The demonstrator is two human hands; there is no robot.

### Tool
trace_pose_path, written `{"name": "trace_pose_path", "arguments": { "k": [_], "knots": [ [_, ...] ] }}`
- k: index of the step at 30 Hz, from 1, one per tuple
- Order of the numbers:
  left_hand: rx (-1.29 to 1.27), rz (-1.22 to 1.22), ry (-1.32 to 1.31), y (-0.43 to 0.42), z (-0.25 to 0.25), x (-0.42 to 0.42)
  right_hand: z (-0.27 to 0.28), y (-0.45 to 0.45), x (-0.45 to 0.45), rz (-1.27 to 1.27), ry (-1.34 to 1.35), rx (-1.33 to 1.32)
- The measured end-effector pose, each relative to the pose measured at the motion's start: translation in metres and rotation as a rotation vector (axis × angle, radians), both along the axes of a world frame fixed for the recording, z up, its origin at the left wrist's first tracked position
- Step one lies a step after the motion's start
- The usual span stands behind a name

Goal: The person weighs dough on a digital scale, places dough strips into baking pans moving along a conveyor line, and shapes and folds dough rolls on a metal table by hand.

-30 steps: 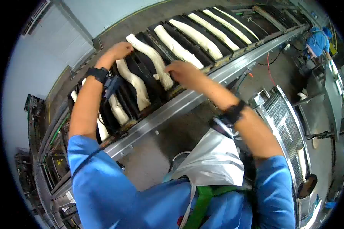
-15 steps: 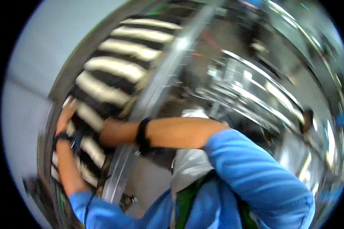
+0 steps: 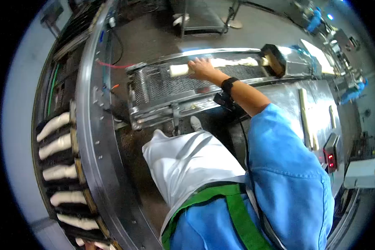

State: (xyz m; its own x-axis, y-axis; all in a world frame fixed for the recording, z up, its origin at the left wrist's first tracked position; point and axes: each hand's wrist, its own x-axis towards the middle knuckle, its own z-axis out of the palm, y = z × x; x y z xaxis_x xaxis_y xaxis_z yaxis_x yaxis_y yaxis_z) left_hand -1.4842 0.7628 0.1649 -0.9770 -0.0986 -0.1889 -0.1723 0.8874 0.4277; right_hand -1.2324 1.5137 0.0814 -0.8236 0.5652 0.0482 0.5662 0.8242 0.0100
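apparently picking up is in hand: the right hand (image 3: 201,69) has its fingers closed around a pale strip (image 3: 178,70); lifting calls for even support. the left hand's (image 3: 90,246) grip is unclear.

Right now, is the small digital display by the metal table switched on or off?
On: the display glows red, near the edge of the metal table.

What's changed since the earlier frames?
Right hand left the tray dough and moved right to the mesh belt, now on the belt dough; how firm its grip is, can't tell. View swung right. Left hand, barely in frame, stayed by the trays. Dough still lies across the trays.
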Motion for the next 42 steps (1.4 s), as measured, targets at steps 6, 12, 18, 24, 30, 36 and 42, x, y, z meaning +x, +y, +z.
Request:
{"name": "trace_pose_path", "arguments": {
  "k": [6, 12, 18, 24, 30, 36, 42],
  "knots": [
    [-0.105, -0.174, 0.092, 0.099, 0.021, 0.010, 0.029, 0.049, 0.043, -0.126, 0.609, -0.400],
    [-0.122, -0.355, 0.120, 0.184, 0.050, 0.016, -0.026, 0.145, 0.136, -0.595, 0.089, -0.272],
    [-0.104, -0.626, 0.127, 0.281, 0.091, 0.023, 0.029, 0.080, 0.141, -0.336, 0.378, -0.427],
    [-0.113, -1.056, -0.004, 0.424, 0.107, 0.044, 0.088, 0.090, 0.215, -0.214, 0.407, -0.025],
    [-0.178, -1.518, -0.127, 0.621, 0.081, 0.140, -0.007, 0.192, 0.252, -0.385, 0.060, -0.253],
    [0.011, -1.816, -0.263, 0.714, 0.012, 0.170, 0.023, 0.148, 0.218, -0.488, 0.120, -0.218],
    [0.457, -1.341, -1.108, 0.746, -0.025, 0.210, 0.114, 0.071, 0.192, -0.247, 0.516, -0.289]
  ]
}}
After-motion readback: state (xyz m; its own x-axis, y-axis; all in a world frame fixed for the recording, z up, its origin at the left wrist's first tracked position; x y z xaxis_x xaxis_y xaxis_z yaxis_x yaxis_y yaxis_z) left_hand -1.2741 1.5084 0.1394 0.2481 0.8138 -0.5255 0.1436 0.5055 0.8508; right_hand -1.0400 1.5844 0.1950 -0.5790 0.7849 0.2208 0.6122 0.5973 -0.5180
